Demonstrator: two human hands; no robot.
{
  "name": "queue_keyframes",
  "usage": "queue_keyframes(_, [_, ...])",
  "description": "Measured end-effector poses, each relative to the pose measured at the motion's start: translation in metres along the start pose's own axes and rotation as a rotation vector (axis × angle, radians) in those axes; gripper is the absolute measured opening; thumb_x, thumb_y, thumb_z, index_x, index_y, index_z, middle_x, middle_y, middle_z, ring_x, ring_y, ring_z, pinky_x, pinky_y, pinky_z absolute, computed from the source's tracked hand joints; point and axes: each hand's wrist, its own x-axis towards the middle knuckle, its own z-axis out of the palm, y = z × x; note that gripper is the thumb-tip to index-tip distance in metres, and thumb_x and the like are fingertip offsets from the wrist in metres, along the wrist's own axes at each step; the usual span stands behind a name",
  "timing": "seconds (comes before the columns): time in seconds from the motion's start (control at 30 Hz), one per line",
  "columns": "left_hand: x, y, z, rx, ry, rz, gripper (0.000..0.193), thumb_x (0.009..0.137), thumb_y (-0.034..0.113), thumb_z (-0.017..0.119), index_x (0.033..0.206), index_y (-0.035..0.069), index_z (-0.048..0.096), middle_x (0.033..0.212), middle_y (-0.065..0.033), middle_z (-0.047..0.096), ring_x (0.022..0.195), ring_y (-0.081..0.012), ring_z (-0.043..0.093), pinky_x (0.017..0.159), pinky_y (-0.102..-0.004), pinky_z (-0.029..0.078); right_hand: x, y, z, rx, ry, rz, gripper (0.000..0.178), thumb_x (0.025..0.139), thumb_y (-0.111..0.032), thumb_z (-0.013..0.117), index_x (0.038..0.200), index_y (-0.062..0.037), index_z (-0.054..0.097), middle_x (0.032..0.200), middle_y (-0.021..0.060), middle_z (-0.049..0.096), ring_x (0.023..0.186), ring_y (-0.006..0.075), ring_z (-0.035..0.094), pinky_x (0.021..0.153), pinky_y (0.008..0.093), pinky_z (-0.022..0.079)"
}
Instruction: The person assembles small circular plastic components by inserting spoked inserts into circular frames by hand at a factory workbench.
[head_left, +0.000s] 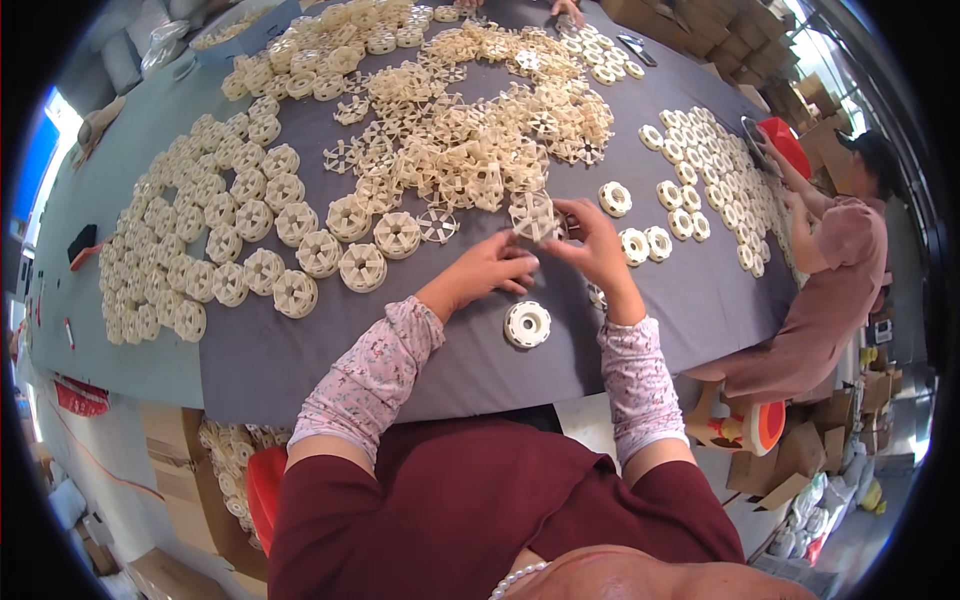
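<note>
Ahead, heaped spoked pieces obstruct passage; leftward, massed wheels do likewise. Between the forearms, the near surface affords room (one lone ring excepted).

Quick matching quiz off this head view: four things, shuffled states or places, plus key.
1. Right hand
2. Wheel part between the forearms
3. Sleeve covers
4. Person's top

A. Maroon
B. At a cream spoked piece
C. Floral print
D. Lying on grey cloth

Pairs: 1-B, 2-D, 3-C, 4-A
</note>
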Motion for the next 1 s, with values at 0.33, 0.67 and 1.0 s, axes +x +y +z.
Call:
queue_keyframes(0.33, [0.012,-0.017,-0.016,-0.06,0.186,0.258,0.025,0.107,0.016,0.071,0.125,-0.001,0.066,0.092,-0.0042,0.072,0.07,-0.0098,0.067,0.064,-0.0273,0.058,-0.015,-0.024,0.026,-0.647,-0.029,0.119,0.056,0.077,-0.012,0.09,0.129,-0.0042,0.071,0.123,0.015,0.067,0.105,0.0363,0.071,0.091,0.0456,0.059])
queue_keyframes(0.67, [-0.007,0.014,-0.025,0.649,0.287,0.268,0.043,0.103,0.018,0.075,0.144,0.009,0.068,0.112,-0.0074,0.074,0.073,-0.0116,0.072,0.068,-0.0287,0.061,-0.072,-0.028,-0.004,-0.199,0.182,0.182,0.062,0.079,-0.009,0.092,0.137,-0.0033,0.07,0.12,0.0126,0.073,0.101,0.0236,0.074,0.084,0.0362,0.063])
queue_keyframes(1.0, [-0.056,-0.006,0.037,1.054,0.235,0.606,0.057,0.086,0.027,0.087,0.136,0.008,0.068,0.134,-0.013,0.066,0.109,-0.0344,0.071,0.091,-0.0433,0.059,-0.167,-0.017,-0.018,-0.385,-0.026,0.102,0.072,0.071,-0.024,0.097,0.136,-0.0071,0.07,0.133,0.0139,0.067,0.126,0.036,0.061,0.108,0.0459,0.051])
